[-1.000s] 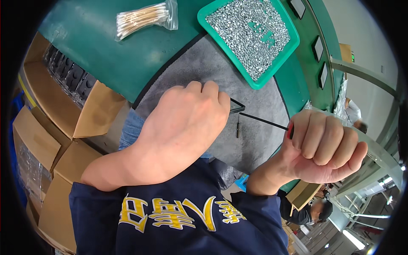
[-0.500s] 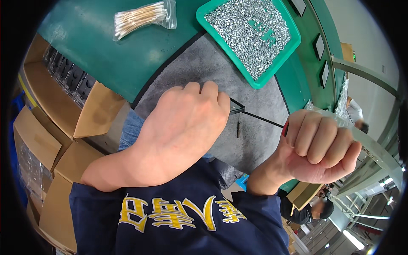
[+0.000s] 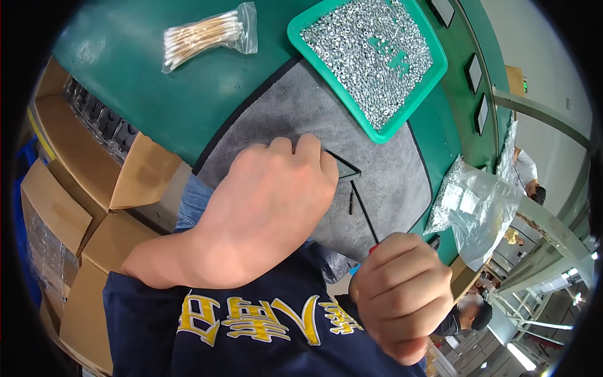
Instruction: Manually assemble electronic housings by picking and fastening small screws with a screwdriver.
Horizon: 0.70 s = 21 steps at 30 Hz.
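Observation:
My left hand [image 3: 270,201] is closed over a dark, flat piece with a black rim [image 3: 347,169]. Only its pointed corner shows past my fingers; the rest is hidden under the hand. My right hand [image 3: 402,295], in a fist, grips a screwdriver with a long thin black shaft [image 3: 364,213]; a bit of red handle shows at the thumb. The shaft slants up to the left and its tip ends near the piece's corner; whether they touch I cannot tell. A grey cloth mat [image 3: 389,188] lies beneath, with a small thin dark piece [image 3: 351,202] on it.
A green tray [image 3: 377,133] of small metal nuts stands at the far right of the mat. Left of it lies a bag of cotton swabs [image 3: 204,36]. A clear bag of metal parts [image 3: 447,198] sits at right. Open cardboard boxes [image 3: 141,169] flank my left arm.
My right hand has come down and left, and the screwdriver shaft has swung steeper, its tip now just below the corner. The bag of metal parts shows more fully. My left hand barely moved.

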Motion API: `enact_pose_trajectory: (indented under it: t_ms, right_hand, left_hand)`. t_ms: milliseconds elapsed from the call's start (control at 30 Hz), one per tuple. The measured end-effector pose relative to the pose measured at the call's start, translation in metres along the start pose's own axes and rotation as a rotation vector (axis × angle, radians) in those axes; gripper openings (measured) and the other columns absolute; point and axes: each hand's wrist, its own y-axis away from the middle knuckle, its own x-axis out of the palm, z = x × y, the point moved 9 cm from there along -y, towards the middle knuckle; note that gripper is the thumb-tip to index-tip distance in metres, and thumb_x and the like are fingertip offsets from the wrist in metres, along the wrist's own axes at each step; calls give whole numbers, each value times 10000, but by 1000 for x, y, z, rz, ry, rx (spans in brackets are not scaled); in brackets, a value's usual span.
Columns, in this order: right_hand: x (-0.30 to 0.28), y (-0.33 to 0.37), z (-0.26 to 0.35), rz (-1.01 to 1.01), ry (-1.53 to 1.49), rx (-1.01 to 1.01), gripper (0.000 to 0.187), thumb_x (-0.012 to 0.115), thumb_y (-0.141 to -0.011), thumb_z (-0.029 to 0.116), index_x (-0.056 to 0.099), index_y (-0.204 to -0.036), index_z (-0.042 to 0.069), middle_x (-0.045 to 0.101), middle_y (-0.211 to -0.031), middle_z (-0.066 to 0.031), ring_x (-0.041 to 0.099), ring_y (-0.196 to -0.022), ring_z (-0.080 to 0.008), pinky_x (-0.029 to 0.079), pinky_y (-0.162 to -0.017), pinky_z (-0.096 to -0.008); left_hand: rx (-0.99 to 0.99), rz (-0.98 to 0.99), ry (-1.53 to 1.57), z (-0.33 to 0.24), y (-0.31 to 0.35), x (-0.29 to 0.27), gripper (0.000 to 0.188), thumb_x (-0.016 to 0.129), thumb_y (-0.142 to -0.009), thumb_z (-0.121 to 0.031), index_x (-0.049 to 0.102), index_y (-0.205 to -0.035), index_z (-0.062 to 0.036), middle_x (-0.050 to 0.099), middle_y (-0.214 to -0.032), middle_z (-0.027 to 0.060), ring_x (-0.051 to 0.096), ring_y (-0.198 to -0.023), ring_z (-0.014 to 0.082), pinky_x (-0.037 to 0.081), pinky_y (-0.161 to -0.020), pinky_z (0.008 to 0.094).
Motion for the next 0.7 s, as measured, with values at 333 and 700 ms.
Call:
enact_pose_trajectory:
  t_ms: [333, 700]
  right_hand:
    - [21, -19, -3, 119, 166, -50, 347, 643, -931, 149, 527, -607, 106, 491, -663, -18, 394, -493, -163, 329, -467, -284]
    - [9, -17, -4, -107, 252, 6, 355, 626, -974, 180, 495, -645, 143, 430, -669, 9, 378, -515, -166, 321, -474, -289]
  left_hand:
    - [63, -8, -43, -4, 1, -5, 167, 680, -757, -50, 648, -918, -74, 555, -878, 64, 555, -673, 195, 467, -561, 311]
    - [61, 30, -120, -12, -4, 3, 435, 675, -753, -57, 712, -1187, -55, 541, -932, 42, 520, -687, 192, 439, -569, 320]
